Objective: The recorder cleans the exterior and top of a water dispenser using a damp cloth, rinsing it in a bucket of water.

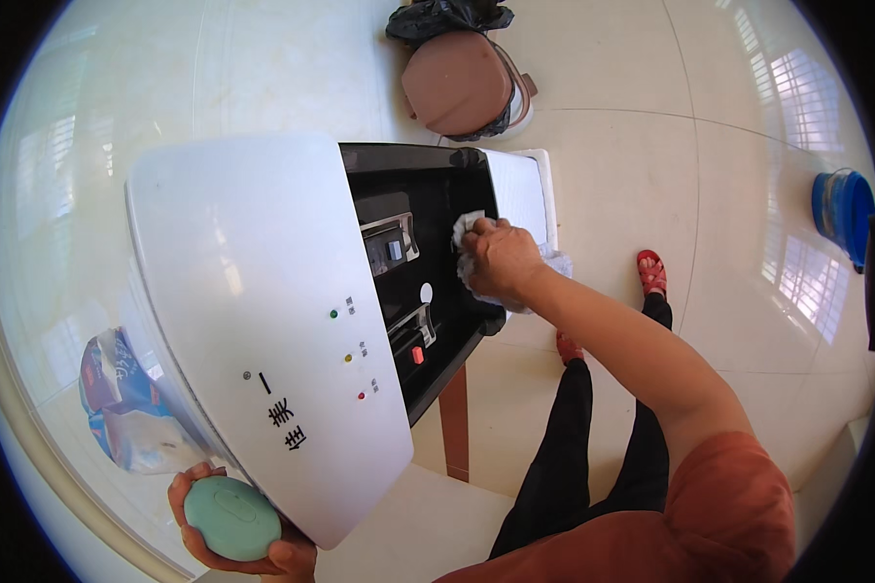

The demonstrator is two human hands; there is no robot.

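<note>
A white water dispenser with a black tap recess fills the middle of the view. Its front bears writing and small green, yellow and red lights. Inside the recess are two taps, one with a blue button, the other with a red button. My right hand grips a crumpled pale cloth against the recess's edge, part of the cloth hanging beyond the hand. At the lower left, my left hand holds a rounded green object beside the dispenser's corner; I cannot tell what it is.
A brown-lidded bin with a black bag stands beyond the dispenser. A blue bucket is on the tiled floor at far right. A plastic package lies left, behind the dispenser. A white box-like thing sits beside the recess.
</note>
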